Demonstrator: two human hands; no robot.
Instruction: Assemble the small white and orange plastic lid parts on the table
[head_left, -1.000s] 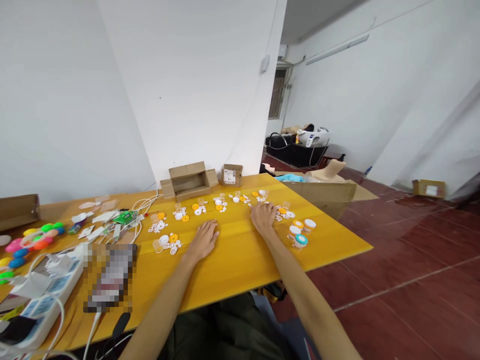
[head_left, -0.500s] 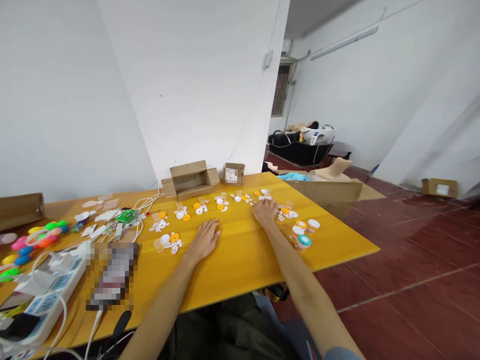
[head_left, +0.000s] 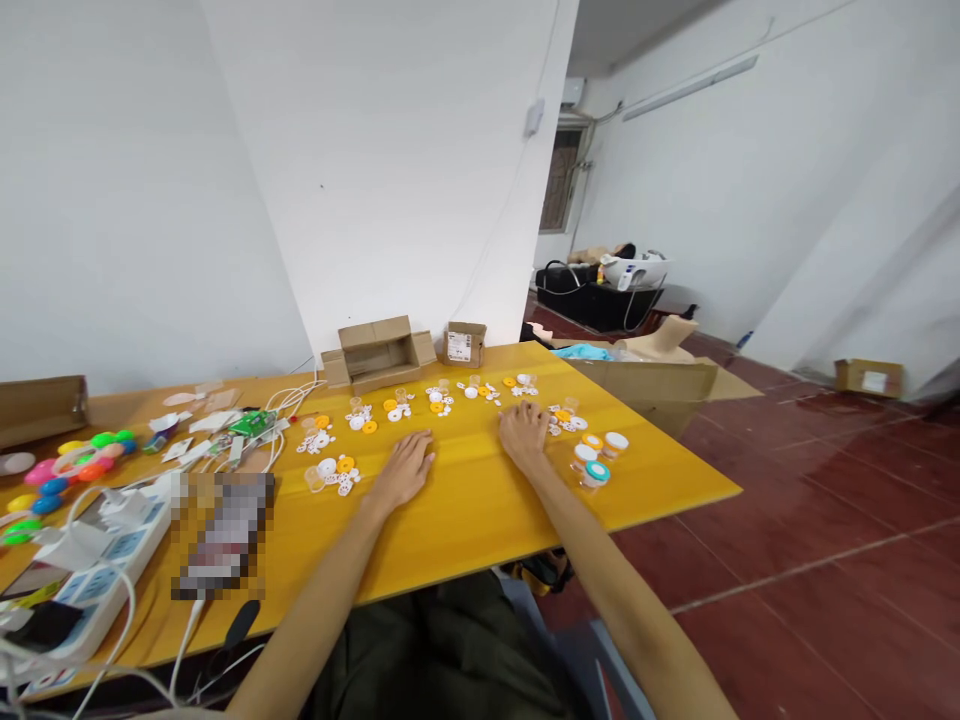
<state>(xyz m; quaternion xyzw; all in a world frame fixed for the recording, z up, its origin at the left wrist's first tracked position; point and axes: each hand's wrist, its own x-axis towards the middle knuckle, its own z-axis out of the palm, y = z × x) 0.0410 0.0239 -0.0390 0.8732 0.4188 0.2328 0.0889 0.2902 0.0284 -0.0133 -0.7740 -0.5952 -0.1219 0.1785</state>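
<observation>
My left hand point(head_left: 406, 470) lies palm down on the yellow table point(head_left: 450, 540), fingers stretched out, holding nothing. My right hand point(head_left: 524, 432) also rests on the tabletop with its fingers spread and slightly bent; nothing shows in it. Just right of it is a small pile with an orange gear point(head_left: 562, 416) and white plastic parts. Several lidded jars stand beyond my right wrist, among them one with a teal lid point(head_left: 597, 471). Left of my left hand lies a pile with a clear cup point(head_left: 314, 479), an orange gear point(head_left: 345, 465) and white gears. More such piles form an arc behind both hands.
An open cardboard box point(head_left: 380, 355) and a smaller box point(head_left: 464, 345) stand by the wall. At left are a power strip point(head_left: 112, 580), cables, a green circuit board point(head_left: 253, 424), colourful balls point(head_left: 52, 487) and a pixelated device point(head_left: 226, 535). A large carton point(head_left: 637, 392) sits beyond the table's right edge.
My right hand has shifted slightly left and nearer, along with a small move of the whole view. Both hands stay on the table, and the piles look the same.
</observation>
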